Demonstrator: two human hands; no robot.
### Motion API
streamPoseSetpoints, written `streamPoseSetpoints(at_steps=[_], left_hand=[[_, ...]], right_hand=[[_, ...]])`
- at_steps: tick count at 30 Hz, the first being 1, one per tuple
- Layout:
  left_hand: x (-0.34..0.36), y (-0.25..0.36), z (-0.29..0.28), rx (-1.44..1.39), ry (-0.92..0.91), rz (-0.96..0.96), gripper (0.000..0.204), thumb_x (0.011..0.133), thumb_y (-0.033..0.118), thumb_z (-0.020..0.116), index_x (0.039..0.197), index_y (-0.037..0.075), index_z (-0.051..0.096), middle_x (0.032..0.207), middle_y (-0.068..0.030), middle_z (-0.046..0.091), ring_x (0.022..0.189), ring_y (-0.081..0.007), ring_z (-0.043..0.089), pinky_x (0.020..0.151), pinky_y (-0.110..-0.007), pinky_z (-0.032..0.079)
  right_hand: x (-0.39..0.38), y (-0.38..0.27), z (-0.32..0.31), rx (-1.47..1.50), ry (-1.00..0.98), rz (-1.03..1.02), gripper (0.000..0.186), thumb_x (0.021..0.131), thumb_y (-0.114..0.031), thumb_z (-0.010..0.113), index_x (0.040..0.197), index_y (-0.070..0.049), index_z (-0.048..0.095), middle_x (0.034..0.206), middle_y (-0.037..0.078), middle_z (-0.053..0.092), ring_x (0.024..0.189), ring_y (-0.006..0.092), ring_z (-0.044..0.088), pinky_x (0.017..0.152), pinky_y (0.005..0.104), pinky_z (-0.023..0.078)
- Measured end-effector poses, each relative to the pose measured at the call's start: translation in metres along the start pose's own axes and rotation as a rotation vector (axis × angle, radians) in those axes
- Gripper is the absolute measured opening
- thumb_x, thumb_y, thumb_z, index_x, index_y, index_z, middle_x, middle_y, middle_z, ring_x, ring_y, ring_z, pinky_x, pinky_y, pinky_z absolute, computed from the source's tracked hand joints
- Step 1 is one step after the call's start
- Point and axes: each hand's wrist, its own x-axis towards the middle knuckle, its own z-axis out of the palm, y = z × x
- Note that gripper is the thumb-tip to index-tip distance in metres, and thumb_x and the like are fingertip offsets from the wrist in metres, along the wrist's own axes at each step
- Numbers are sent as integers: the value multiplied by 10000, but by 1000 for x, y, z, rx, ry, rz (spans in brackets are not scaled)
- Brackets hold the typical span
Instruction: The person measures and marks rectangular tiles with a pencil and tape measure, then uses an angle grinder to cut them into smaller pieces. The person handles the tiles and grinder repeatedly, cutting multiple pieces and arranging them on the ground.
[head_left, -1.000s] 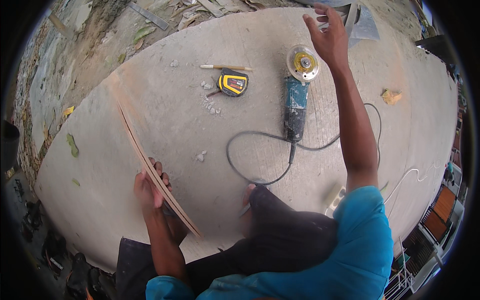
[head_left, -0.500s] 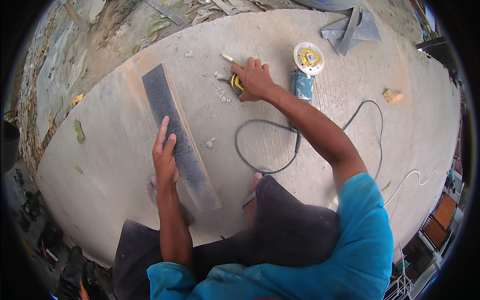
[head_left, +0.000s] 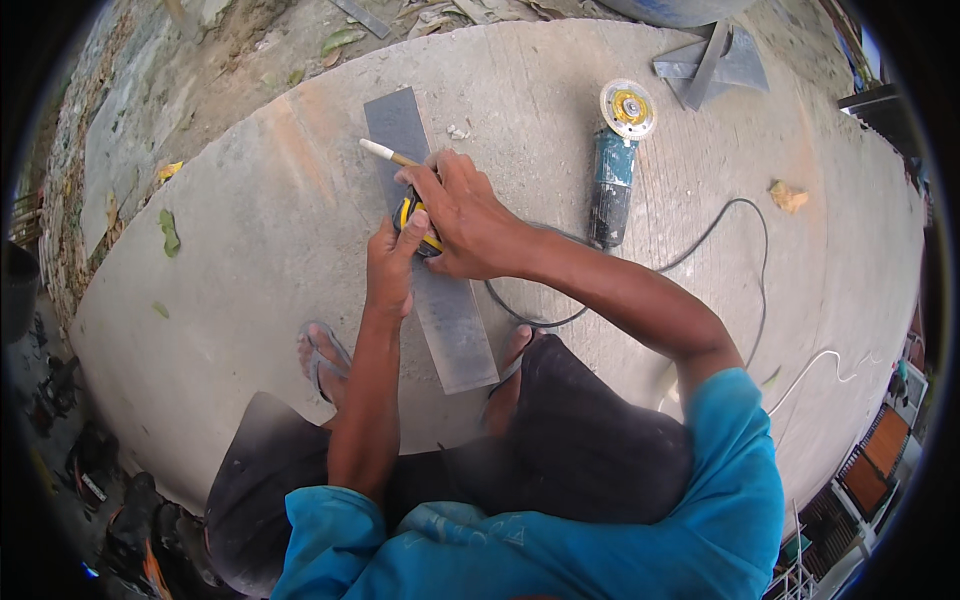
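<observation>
Both hands meet over a long dark grey tile strip [head_left: 455, 345] lying on the concrete between my feet. A yellow-and-black tape measure [head_left: 404, 212] is held between them. My left hand [head_left: 392, 262] closes on it from the near-left side, thumb against the case. My right hand [head_left: 470, 218] grips it from the right, fingers curled over. A slim pen-like stick [head_left: 384, 152], white at one end and tan along the shaft, pokes out from the right hand's fingers toward the far left. The right fingertips are partly hidden.
To the right lies a teal angle grinder [head_left: 615, 165] with a toothed disc; its black cable [head_left: 765, 240] loops over the concrete [head_left: 220, 330]. Grey offcuts [head_left: 715, 68] are piled at the far right. Dry leaves and a white cord [head_left: 805, 368] lie around.
My right hand has brought the tape measure and pen-like stick left, over the strip. My left hand now grips the tape measure. The strip has shifted right and away, lying where crumbs lay.
</observation>
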Motion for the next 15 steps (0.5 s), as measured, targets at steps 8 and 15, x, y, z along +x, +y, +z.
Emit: streamPoseSetpoints(at_steps=[8,15], left_hand=[[-3,1,9,-35,49,-2,548,1003,477,660,1276,5,606,1143,-52,666,1081,-116,594,978,-299,446],[0,-12,4,23,87,117,617,984,568,639,1261,17,617,1131,-63,655,1083,-134,571,973,-320,430]], right_hand=[[-24,5,-17,67,343,-170,389,868,-68,689,1243,-55,584,1140,157,590,1038,330,592,897,422,495],[-28,-10,11,94,458,-240,223,866,-80,677,1089,-74,683,1024,119,623,995,302,593,847,414,502]])
